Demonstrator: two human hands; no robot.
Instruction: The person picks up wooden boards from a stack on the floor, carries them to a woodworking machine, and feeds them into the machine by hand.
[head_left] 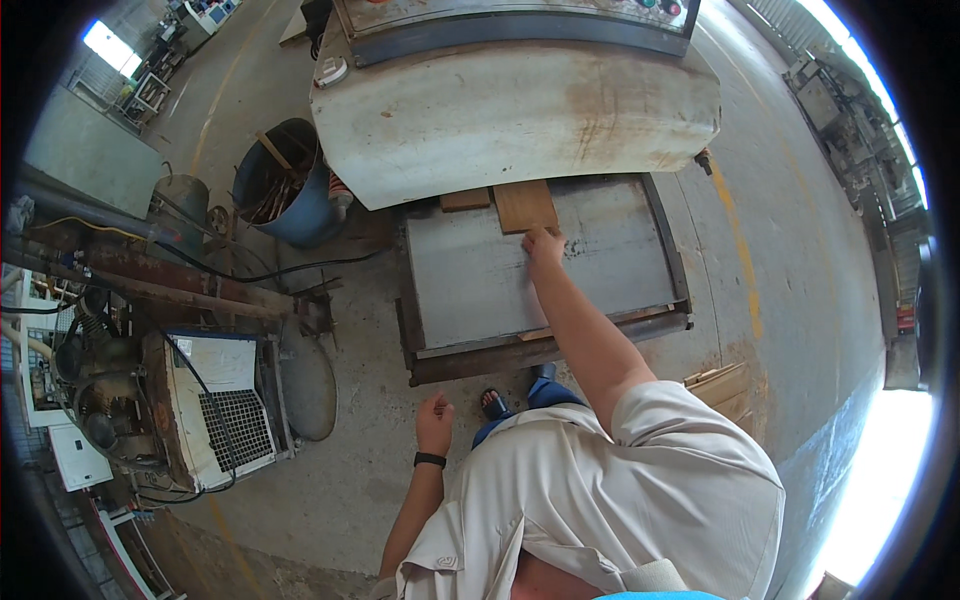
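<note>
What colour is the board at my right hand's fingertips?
The board is medium brown. It shows best in the head view.

The brown wooden board [524, 206] (rectangular) lies flat on the grey metal surface [470, 290]; the right hand [543, 246] is at its near edge.

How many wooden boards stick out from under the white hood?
2: one board at the right hand, another board to the left; the hood may hide more.
</note>
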